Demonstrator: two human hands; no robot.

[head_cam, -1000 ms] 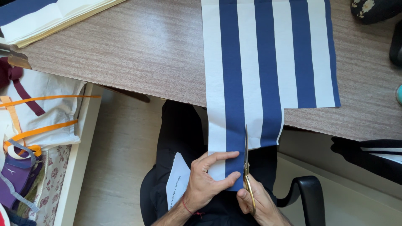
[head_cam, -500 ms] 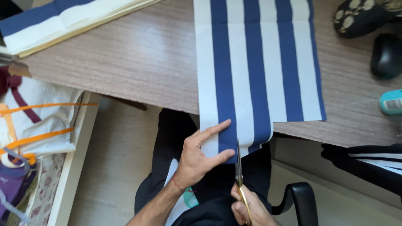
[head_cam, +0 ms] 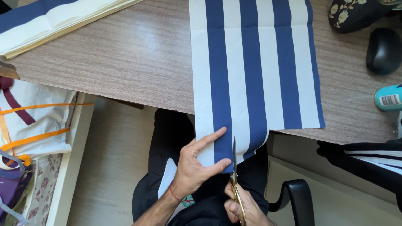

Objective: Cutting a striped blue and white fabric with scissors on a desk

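Blue-and-white striped fabric (head_cam: 255, 71) spread flat on the wood-grain counter (head_cam: 125, 62), near end hanging over the counter's front edge above the lap. Left hand (head_cam: 194, 167) laid against that hanging end, fingers (head_cam: 211, 136) spread, forefinger stretched along a blue stripe, thumb pressed under the lower hem. Right hand (head_cam: 238, 207) low at the bottom edge, fingers wrapped through the handles of gold-coloured scissors (head_cam: 235, 175). Scissor blades pointing straight up, away from the body, tips already inside the fabric's lower edge, just right of the left thumb, along the border of a blue and a white stripe. Blades nearly closed; a short slit visible only at the hem, rest of the strip uncut.

Red thread around the left wrist. Dark trousers and a black chair armrest (head_cam: 299, 196) below the counter. Folded stack of cream and blue cloth (head_cam: 54, 21) at the counter's far left corner, well apart from the striped piece. At the right: a black computer mouse (head_cam: 384, 50), a dark floral pouch (head_cam: 360, 14) beyond it, and a teal can (head_cam: 388, 97) lying at the frame edge. White cloth with orange ribbon strips (head_cam: 33, 121) on a surface at the left, beside the counter. Dark garment with white stripes (head_cam: 368, 157) at the lower right.
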